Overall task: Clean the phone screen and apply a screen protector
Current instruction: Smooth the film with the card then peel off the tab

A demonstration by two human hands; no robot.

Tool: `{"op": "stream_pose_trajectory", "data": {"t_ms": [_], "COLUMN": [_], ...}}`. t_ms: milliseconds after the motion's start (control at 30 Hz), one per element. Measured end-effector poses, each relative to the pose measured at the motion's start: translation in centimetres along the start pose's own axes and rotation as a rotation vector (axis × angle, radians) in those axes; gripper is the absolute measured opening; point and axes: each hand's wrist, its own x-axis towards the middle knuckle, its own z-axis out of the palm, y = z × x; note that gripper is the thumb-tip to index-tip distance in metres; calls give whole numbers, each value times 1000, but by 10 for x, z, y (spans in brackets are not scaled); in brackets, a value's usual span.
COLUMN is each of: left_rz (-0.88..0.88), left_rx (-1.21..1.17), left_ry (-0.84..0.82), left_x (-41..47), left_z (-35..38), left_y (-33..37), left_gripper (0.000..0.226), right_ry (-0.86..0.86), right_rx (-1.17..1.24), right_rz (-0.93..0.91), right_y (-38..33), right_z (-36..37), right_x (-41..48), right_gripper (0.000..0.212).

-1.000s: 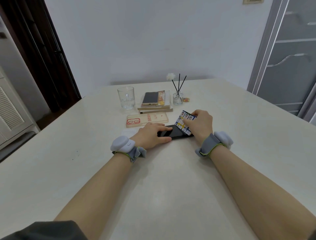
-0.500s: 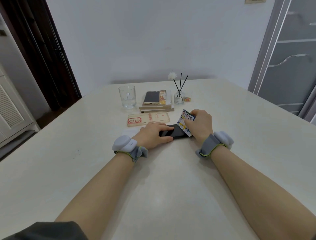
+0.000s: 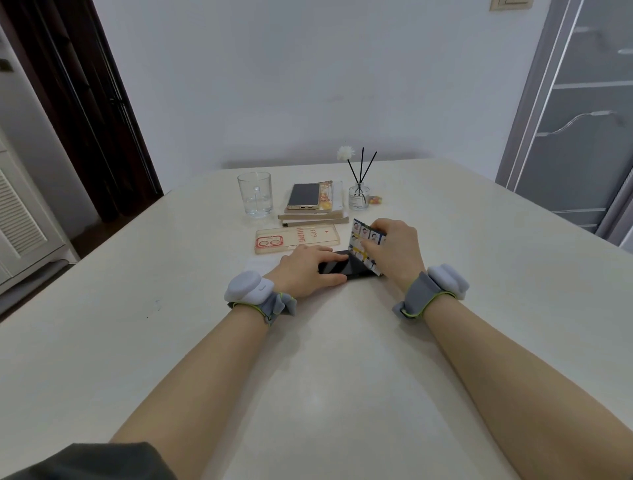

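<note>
Right hand (image 3: 397, 250) edged photo-printed card (image 3: 359, 236) slightly left across phone (image 3: 337, 267), closer to left hand (image 3: 303, 270).

Two hands (image 3: 303, 270) (image 3: 394, 251), one dark phone (image 3: 337, 267), one gold phone (image 3: 305, 196), one photo card (image 3: 359, 229), one mug (image 3: 256, 193), one clear case (image 3: 298, 238).

Wall (image 3: 308, 85): plain, pale blue-grey, evenly lit.
Table (image 3: 137, 342): cream, glossy, soft reflections.
Doorway (image 3: 85, 102): dark brown frame, far left.
Cabinet (image 3: 20, 219): white, louvred, left edge.
Door (image 3: 582, 120): grey, glazed panels, curved handle, right.
Switch (image 3: 510, 4): beige plate, top of wall.
Floor (image 3: 89, 236): dark, beside the cabinet.
</note>
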Motion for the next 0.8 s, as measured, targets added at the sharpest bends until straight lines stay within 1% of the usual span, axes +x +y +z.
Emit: {"op": "stream_pose_trajectory", "data": {"t_ms": [100,200,267,367,433,633,700,800], "left_rz": [9,17,22,17,0,-20,-12,0], "left_rx": [-21,-32,-42,-82,-98,-115,-123,-124], "left_ry": [10,3,6,32,38,42,48,59], "left_x": [0,1,1,0,-2,-3,-3,-3], "left_z": [0,0,0,-1,-2,-2,-3,-2], "left_y": [-1,-1,-1,-2,-2,0,0,-1], "left_gripper": [51,50,50,51,50,47,47,48], "right_ry": [-24,27,47,12,-19,54,50,-1], "right_rx": [15,-29,-39,25,26,-40,-22,32], "right_rz": [-19,39,42,-10,-20,84,61,10], "right_y": [-1,4,6,3,2,11,9,4], "right_z": [2,-1,-2,0,2,-2,-1,3], "right_x": [0,2,2,0,0,4,3,0], "right_gripper": [14,14,14,12,13,11,10,11]}}
